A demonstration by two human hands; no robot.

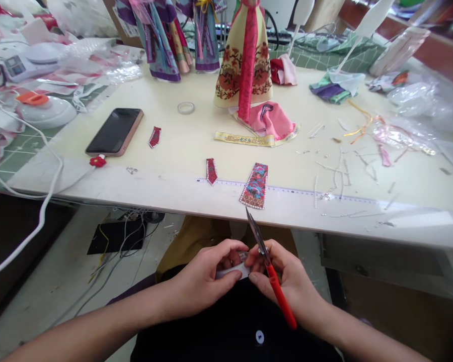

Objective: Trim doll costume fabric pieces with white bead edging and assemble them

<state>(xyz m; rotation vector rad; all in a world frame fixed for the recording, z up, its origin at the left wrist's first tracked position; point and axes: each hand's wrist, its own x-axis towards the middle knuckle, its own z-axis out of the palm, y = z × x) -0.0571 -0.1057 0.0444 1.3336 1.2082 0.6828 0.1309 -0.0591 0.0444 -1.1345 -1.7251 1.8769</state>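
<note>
Above my lap, my left hand (219,266) pinches a small whitish strip (232,273), mostly hidden by the fingers; whether it is fabric or paper I cannot tell. My right hand (283,274) has red-handled scissors (281,299) tucked in it, blades pointing up toward the table edge. Its thumb and fingertips also meet the strip's right end. Just beyond the blades lies a patterned trapezoid fabric piece (255,185) edged with tiny white beads. Left of it is a small red pointed piece (211,171), and farther back another red piece (154,136).
A phone (115,131) and a white cable (47,201) are at left. Dressed figures, one in a yellow dress (230,65), stand at the back beside pink cloth (272,120) and a yellow trim strip (243,139). Loose bead chains (340,171) scatter at right, near a printed ruler line.
</note>
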